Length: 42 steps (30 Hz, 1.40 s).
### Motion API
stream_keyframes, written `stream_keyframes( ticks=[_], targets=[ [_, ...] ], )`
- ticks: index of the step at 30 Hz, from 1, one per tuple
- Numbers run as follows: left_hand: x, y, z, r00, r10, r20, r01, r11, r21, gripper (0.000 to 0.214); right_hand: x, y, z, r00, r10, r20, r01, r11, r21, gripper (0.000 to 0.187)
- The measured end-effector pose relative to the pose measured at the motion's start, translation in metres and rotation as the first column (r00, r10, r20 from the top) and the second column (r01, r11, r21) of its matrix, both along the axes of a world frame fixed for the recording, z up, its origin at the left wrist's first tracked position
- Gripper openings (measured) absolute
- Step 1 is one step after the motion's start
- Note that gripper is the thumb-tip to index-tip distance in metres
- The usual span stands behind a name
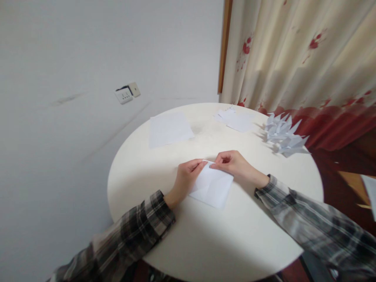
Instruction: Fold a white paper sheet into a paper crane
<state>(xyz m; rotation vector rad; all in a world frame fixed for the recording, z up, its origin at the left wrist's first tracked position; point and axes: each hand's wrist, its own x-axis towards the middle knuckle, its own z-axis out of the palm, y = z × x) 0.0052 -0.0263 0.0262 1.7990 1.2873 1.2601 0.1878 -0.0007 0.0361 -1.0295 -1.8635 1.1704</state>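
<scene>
In the centre of the frame, a small folded piece of plain white paper (216, 184) lies on, or just above, a round white smooth-topped worktop (182, 243). The person's left hand (188, 178) grasps it at its upper left edge, the thumb on top. The right hand (233, 162) pinches the far edge beside it, thumb and fingertips on the paper and the other fingers curled. The two thumbs are near each other, slightly apart, and faint crease lines cross the lower part of the paper.

Both arms wear a grey, black and white plaid sleeve (126, 231), one entering from the lower left of the frame, the other from the lower right.

Left of centre, farther up the worktop, a large flat white rectangular sheet of paper (169, 131) lies near the rim; whether there are several in a pile cannot be told. Above centre and to the right lie smaller white paper pieces (239, 121), partly overlapping. At the right, a cluster of white folded-paper figures with pointed tips (283, 133) stands close to the worktop's edge.

A cream curtain with red flowers and a red lower band (293, 58) fills the upper right; a pale plain wall (58, 47) with a white plastic socket plate (123, 95) fills the left.
</scene>
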Motion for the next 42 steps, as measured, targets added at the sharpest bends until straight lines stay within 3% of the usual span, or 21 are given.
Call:
stream_keyframes(
  ticks=[18,27,42],
  targets=[
    [0.0,-0.002,0.005,0.997,0.05,-0.052,-0.046,0.996,0.079,0.02,-0.004,-0.005,0.007,0.999,-0.013,-0.03,0.011,0.998,-0.055,0.032],
    [-0.008,-0.001,0.007,0.969,0.243,0.036,-0.246,0.957,0.153,0.022,0.0,0.0,0.01,0.977,-0.046,-0.21,0.01,0.986,-0.168,0.027],
    [-0.009,-0.005,0.01,0.95,0.302,0.081,-0.313,0.913,0.261,0.022,-0.002,-0.003,0.009,0.889,-0.245,-0.387,0.158,0.957,-0.244,0.026]
  ],
)
